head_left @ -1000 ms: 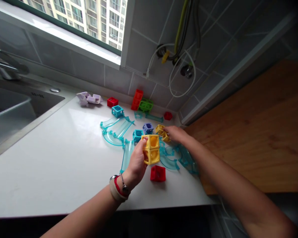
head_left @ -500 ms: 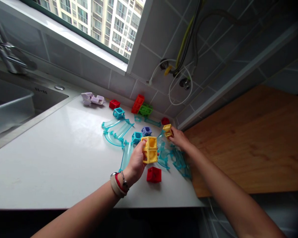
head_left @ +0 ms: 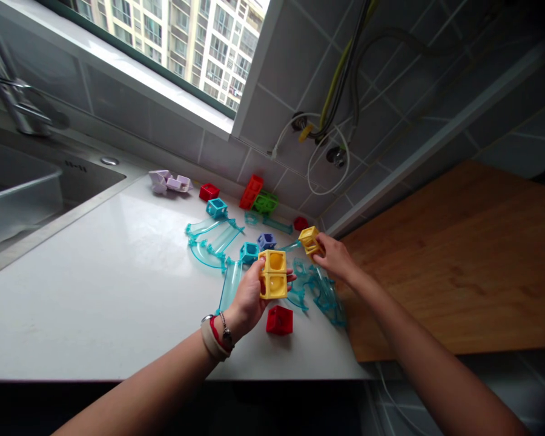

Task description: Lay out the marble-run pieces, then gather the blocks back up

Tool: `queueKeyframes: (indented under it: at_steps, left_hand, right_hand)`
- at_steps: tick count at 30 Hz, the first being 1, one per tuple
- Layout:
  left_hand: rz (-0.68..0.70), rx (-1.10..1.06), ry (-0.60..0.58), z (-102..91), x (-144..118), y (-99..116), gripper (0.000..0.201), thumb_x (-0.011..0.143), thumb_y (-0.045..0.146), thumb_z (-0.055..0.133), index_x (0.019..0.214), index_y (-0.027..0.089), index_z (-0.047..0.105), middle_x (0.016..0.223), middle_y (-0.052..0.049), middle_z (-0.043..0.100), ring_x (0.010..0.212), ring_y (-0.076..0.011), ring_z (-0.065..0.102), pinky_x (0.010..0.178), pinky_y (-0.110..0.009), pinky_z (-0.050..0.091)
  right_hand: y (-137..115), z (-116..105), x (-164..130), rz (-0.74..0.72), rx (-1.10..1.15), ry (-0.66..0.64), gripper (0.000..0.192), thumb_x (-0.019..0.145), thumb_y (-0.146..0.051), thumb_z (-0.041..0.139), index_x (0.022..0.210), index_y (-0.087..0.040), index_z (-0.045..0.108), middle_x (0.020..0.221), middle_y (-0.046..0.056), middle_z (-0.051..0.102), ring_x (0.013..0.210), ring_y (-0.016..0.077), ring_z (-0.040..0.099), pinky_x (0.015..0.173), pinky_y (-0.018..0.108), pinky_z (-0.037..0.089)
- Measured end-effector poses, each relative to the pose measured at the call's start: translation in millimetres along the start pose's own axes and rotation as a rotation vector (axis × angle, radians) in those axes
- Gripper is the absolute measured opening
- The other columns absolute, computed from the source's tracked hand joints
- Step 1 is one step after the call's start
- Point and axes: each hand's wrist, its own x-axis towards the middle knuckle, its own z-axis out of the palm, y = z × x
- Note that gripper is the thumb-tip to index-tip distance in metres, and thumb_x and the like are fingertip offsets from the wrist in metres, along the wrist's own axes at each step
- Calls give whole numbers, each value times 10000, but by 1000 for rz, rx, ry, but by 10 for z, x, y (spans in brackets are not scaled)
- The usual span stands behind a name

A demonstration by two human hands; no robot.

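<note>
the yellow double cube (head_left: 273, 275), two hollow blocks stacked one on the other, sits just below the middle of the frame, clamped in my left hand (head_left: 249, 297), fingers curled round its left side and thumb tip showing at its right edge. it is held above the white desk (head_left: 95, 290), not resting on it. my right hand (head_left: 336, 257) is a little up and to the right, fingers closed on a smaller yellow cube piece (head_left: 309, 238), which is tilted and also lifted off the desk. the two hands are near each other but apart, and the two yellow pieces do not touch.

just below the double cube a red cube (head_left: 280, 320) stands on the desk. to the left of it a straight clear teal track (head_left: 231, 284) lies, and more curved teal track pieces (head_left: 211, 239) fan out toward the upper left. under my right hand is a tangle of teal curved tracks (head_left: 322, 290) near the desk's right edge. behind the double cube sit a teal cube (head_left: 249, 251) and a purple cube (head_left: 266, 241). farther back, by the tiled wall, are another teal cube (head_left: 217, 208), a small red block (head_left: 208, 191), a tall red piece (head_left: 251, 191) beside a green piece (head_left: 266, 201), and a pale lilac piece (head_left: 169, 181). the sink (head_left: 36, 188) fills the left of the frame, and a wooden top (head_left: 458, 254) the right.
</note>
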Motion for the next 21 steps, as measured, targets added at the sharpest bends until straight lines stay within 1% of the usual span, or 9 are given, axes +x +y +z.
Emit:
queueKeyframes:
  at_steps: [3, 5, 7, 10, 14, 16, 18, 21]
  left_hand:
    - [-42, -43, -34, 3, -2, 7, 458, 1068, 380, 381, 1260, 67, 656, 1057, -211, 799, 917, -304, 809, 725, -369, 667]
    - [-83, -72, -48, -9, 14, -4, 457, 1066, 368, 383, 1316, 80, 636, 1138, -214, 787, 936, -303, 808, 718, -360, 666]
    - [-120, -79, -46, -28, 35, -28, 451, 1063, 344, 385, 1340, 83, 625, 1164, -216, 780, 926, -296, 811, 689, -336, 660]
    - [-159, -64, -33, -52, 58, -73, 432, 1058, 309, 389, 1299, 54, 641, 1123, -230, 782, 871, -288, 816, 630, -302, 642]
    - [-159, -51, -27, -61, 58, -98, 378, 1038, 295, 444, 1271, 79, 648, 1150, -205, 778, 859, -287, 816, 616, -306, 640]
    - [-143, -47, -31, -60, 55, -91, 372, 1032, 301, 458, 1275, 91, 645, 1180, -197, 771, 891, -289, 813, 660, -331, 653]
    - [-120, -40, -36, -64, 56, -82, 377, 1031, 311, 459, 1289, 101, 638, 1203, -193, 764, 922, -285, 809, 706, -350, 660]
    - [-84, -3, -40, -78, 62, -79, 381, 1033, 335, 460, 1283, 109, 638, 1184, -185, 767, 873, -267, 806, 687, -345, 651]
  right_hand:
    - [-131, -112, -169, -112, 54, -66, 222, 829, -170, 673, 1030, -240, 609, 1009, 53, 668, 924, 232, 626, 802, 298, 432]
    - [-216, -162, -289, -168, 102, -122, 217, 820, -160, 688, 1010, -242, 622, 983, 43, 646, 905, 221, 597, 802, 296, 421]
    - [-281, -201, -389, -202, 166, -176, 211, 810, -165, 708, 989, -238, 625, 948, 27, 628, 861, 202, 570, 782, 288, 410]
    - [-326, -248, -483, -206, 288, -236, 195, 800, -170, 717, 949, -224, 603, 882, -6, 595, 781, 163, 526, 728, 264, 393]
    - [-318, -271, -553, -151, 497, -325, 175, 826, -203, 701, 907, -219, 547, 774, -51, 514, 665, 119, 447, 621, 226, 369]
    - [-310, -260, -592, -122, 612, -374, 212, 846, -259, 711, 940, -224, 525, 803, -44, 533, 675, 117, 478, 619, 220, 405]
    - [-309, -245, -641, -97, 723, -404, 281, 858, -339, 729, 985, -231, 502, 878, -19, 576, 743, 134, 548, 671, 236, 469]
    - [-324, -238, -741, -72, 849, -409, 401, 859, -470, 747, 1043, -242, 473, 980, 15, 597, 858, 163, 606, 769, 283, 525]
